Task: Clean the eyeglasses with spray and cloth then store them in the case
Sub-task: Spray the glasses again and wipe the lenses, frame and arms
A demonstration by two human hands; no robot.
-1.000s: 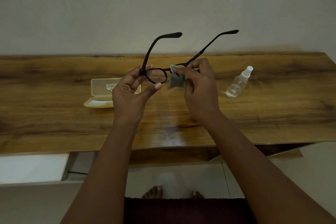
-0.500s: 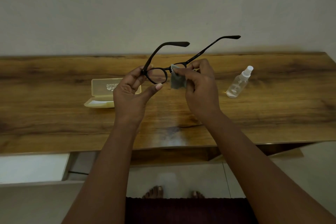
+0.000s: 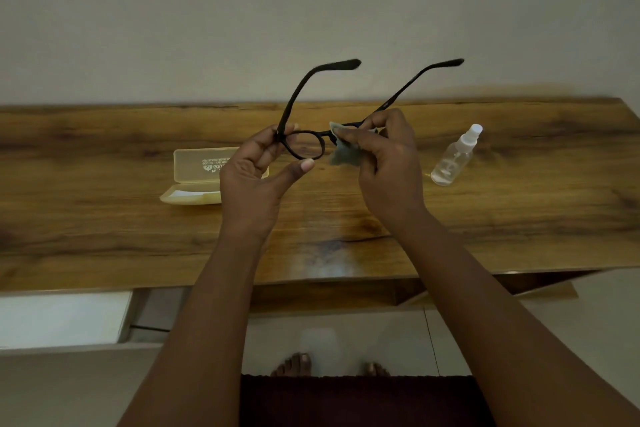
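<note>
A: What has changed in the last second?

B: Little. The black round-rimmed plastic eyeglasses (image 3: 306,144) have tilted slightly, temples still open and pointing up and away. The left hand (image 3: 254,168) still pinches the frame at its left hinge, thumb under the rim. The right hand (image 3: 388,158) keeps a small grey-green cleaning cloth (image 3: 341,151) clamped over the right lens.

A: Meaning?

B: Wiping is probably mid-way; the left lens looks bare and not yet rubbed.

A: And around?

B: The pale yellow plastic case (image 3: 199,177) lies open on the wooden table (image 3: 104,236), partly behind the left hand. The clear spray bottle (image 3: 453,159) lies tilted on the right. The open temples need folding before storing.
</note>
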